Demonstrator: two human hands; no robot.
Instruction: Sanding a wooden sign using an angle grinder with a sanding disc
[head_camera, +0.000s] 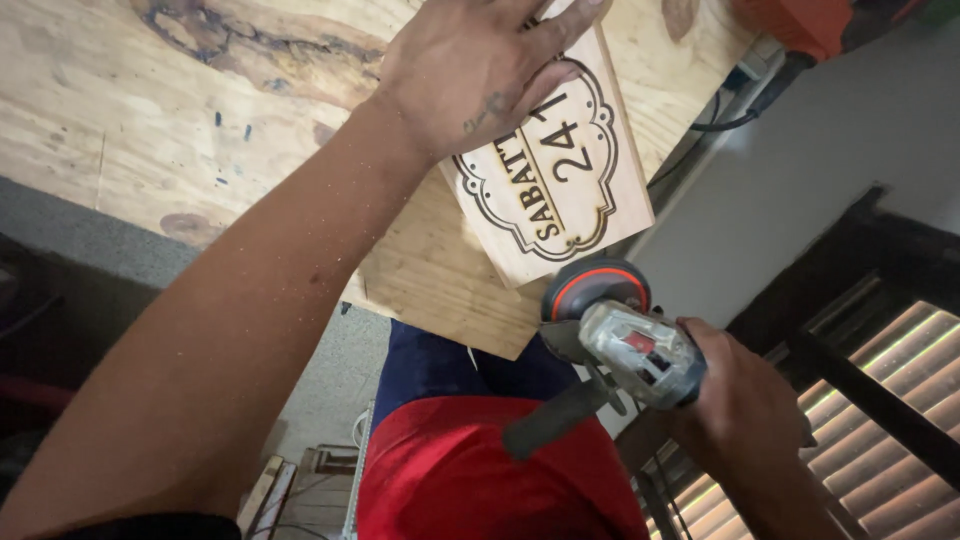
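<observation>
My left hand (470, 70) presses flat on a light wooden sign board (560, 190) with a dark engraved ornate border and lettering. The board lies on a plywood workbench (150, 110) and overhangs its near corner. My right hand (740, 410) grips a grey angle grinder (625, 345) with a black side handle. Its round disc with a red ring sits right at the board's near edge; I cannot tell if it touches the wood.
An orange and black tool (800, 25) with a black cable lies at the bench's far right. Below the bench are my red shirt and blue trousers, wooden scraps on the floor at bottom left, and slatted panels (880, 400) at lower right.
</observation>
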